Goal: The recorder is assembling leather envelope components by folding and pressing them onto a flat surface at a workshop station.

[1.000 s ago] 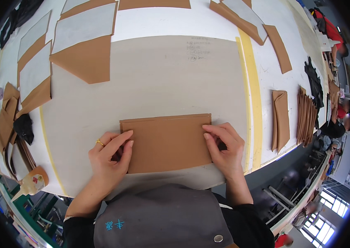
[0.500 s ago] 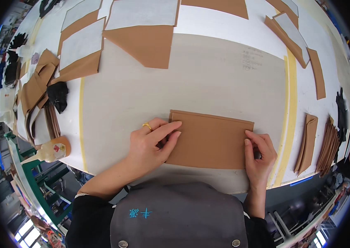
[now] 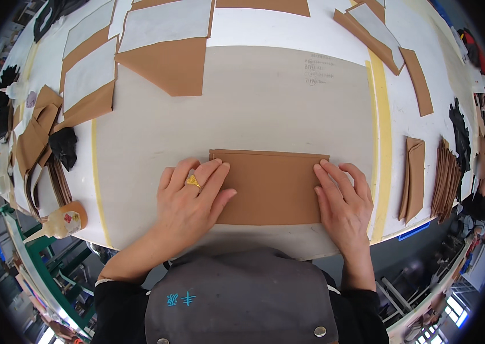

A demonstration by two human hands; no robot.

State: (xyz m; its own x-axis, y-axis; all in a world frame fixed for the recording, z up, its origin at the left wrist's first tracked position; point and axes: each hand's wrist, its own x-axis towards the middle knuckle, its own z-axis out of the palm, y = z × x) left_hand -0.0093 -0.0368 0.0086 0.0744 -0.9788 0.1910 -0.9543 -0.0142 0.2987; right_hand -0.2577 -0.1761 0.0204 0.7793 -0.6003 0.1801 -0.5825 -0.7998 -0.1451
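A brown rectangular panel (image 3: 268,192), leather-like, lies flat on the grey work mat in front of me, with a narrow seam or fold along its far edge. My left hand (image 3: 191,192), wearing a gold ring, rests with its fingertips on the panel's upper left part, fingers stretched and a little apart. On the opposite side, my right hand (image 3: 345,200) lays its fingertips on the upper right edge, fingers extended. Neither hand is wrapped round anything. The panel's left and right edges are partly hidden under the fingers.
Brown pieces with white backing (image 3: 165,26) lie at the far left. A glue bottle (image 3: 65,221) and a black cloth-like bundle (image 3: 63,148) sit at left. To the right are a folded brown piece (image 3: 412,180), a stack of brown strips (image 3: 446,180) and yellow tape (image 3: 380,143).
Both hands have gone from pinched fingers at the panel's sides to flatter, stretched fingers resting on it. The panel lies straighter now. The whole view has shifted somewhat.
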